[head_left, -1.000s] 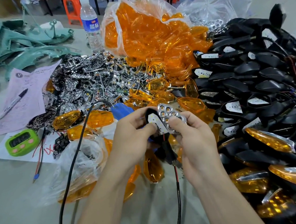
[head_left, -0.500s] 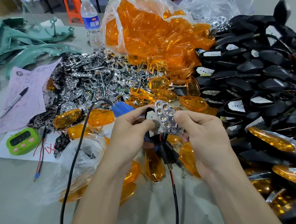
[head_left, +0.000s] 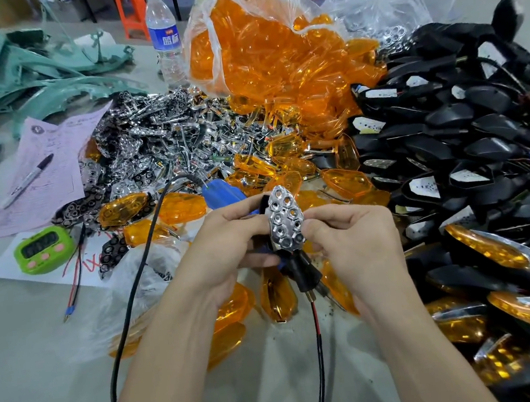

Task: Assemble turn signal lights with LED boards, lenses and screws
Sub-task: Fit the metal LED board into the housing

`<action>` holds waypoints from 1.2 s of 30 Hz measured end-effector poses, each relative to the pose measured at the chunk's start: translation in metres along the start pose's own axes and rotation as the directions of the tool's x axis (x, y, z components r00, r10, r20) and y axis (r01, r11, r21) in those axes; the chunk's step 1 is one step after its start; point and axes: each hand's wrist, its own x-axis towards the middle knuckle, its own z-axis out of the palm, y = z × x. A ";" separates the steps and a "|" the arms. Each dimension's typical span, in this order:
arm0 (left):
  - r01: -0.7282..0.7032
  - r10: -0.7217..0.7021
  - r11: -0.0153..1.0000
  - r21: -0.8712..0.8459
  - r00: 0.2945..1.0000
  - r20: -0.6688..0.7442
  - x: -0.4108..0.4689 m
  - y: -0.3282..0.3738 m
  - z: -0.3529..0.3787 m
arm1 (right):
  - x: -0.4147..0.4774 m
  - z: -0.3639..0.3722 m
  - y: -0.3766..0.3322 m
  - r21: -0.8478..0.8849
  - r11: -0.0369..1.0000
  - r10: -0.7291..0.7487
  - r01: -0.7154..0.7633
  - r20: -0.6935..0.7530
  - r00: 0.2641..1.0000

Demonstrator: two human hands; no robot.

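A black turn signal housing [head_left: 303, 270] with a red and black wire hanging from its stem is held between both hands above the table. A chrome reflector plate [head_left: 283, 220] with several round holes lies over the housing's open face. My left hand [head_left: 229, 250] grips the housing from the left, thumb along its top edge. My right hand [head_left: 353, 244] pinches the plate's right edge with thumb and fingers. The LED board under the plate is hidden.
A heap of chrome reflectors [head_left: 159, 140] lies behind, a bag of orange lenses [head_left: 268, 56] at the back, and black housings [head_left: 462, 134] piled at right. Assembled lights [head_left: 487, 246] sit near right. A blue-handled tool [head_left: 223, 190], green timer [head_left: 43, 245], water bottle [head_left: 165, 37] and black cable [head_left: 127, 300] are at left.
The chrome plate has swung from lying tilted beside the housing to lying lengthwise over its face. Both hands have turned the housing more upright.
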 end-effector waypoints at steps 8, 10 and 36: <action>0.010 -0.011 0.998 -0.066 1.000 -0.010 0.000 -0.005 -0.003 | 0.002 -0.007 -0.012 -0.265 0.962 -0.018 0.063 0.168 0.986; -0.028 0.024 0.998 -0.050 0.998 -0.064 -0.001 -0.007 0.000 | 0.005 -0.008 -0.011 -0.204 0.978 0.015 0.030 0.217 0.976; -0.045 0.033 0.976 -0.214 0.998 -0.059 -0.008 -0.020 0.017 | 0.003 0.005 -0.018 -0.637 0.756 -0.161 0.154 0.047 0.986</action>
